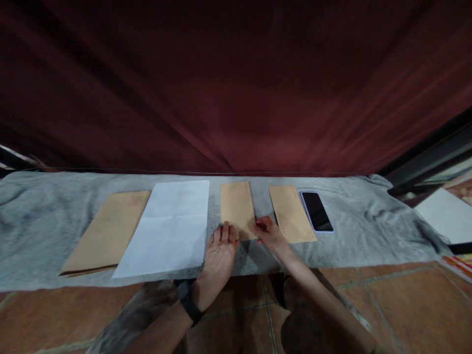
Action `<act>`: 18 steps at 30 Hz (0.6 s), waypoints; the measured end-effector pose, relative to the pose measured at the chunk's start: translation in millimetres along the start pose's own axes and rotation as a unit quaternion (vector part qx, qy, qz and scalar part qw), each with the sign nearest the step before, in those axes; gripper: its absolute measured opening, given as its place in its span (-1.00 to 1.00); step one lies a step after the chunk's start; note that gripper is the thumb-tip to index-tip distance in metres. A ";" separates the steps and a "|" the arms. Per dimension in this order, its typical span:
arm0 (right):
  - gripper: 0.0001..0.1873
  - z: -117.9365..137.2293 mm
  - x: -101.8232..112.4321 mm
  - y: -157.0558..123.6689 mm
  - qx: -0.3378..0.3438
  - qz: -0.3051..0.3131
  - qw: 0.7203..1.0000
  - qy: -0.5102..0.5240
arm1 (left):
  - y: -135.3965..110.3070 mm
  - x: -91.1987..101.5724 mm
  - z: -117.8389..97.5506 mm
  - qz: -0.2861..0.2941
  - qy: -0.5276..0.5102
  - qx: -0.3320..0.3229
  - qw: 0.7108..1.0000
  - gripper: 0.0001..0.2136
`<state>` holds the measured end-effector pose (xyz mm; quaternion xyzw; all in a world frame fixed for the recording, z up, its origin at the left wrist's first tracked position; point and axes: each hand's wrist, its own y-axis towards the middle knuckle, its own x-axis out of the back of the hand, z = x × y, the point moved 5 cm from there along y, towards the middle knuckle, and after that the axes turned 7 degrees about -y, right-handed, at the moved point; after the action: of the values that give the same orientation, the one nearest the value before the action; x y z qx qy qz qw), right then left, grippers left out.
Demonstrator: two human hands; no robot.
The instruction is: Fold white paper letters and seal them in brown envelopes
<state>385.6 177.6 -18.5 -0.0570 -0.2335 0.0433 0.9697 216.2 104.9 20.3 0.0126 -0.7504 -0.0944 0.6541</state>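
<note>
A narrow brown envelope lies in the middle of a grey cloth. My left hand rests flat with fingers together, its fingertips touching the envelope's near left corner. My right hand has its fingers curled at the envelope's near right corner, pinching its edge. A second narrow brown envelope lies just right of it. A white sheet of paper with fold creases lies to the left, overlapping a large brown envelope.
A dark smartphone lies face up beside the right envelope. A dark red curtain hangs behind the cloth. Terracotta floor tiles show at the front. White paper lies at the far right.
</note>
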 end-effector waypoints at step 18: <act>-0.71 32.0 7.5 0.4 0.018 0.050 0.974 0.222 | 14.3 16.7 -11.6 -0.023 -0.062 -0.006 0.998 -0.41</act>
<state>377.6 181.7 13.1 -0.0595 -0.0085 0.0822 0.9948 226.7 115.1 40.4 0.0198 -0.7885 -0.1141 0.6040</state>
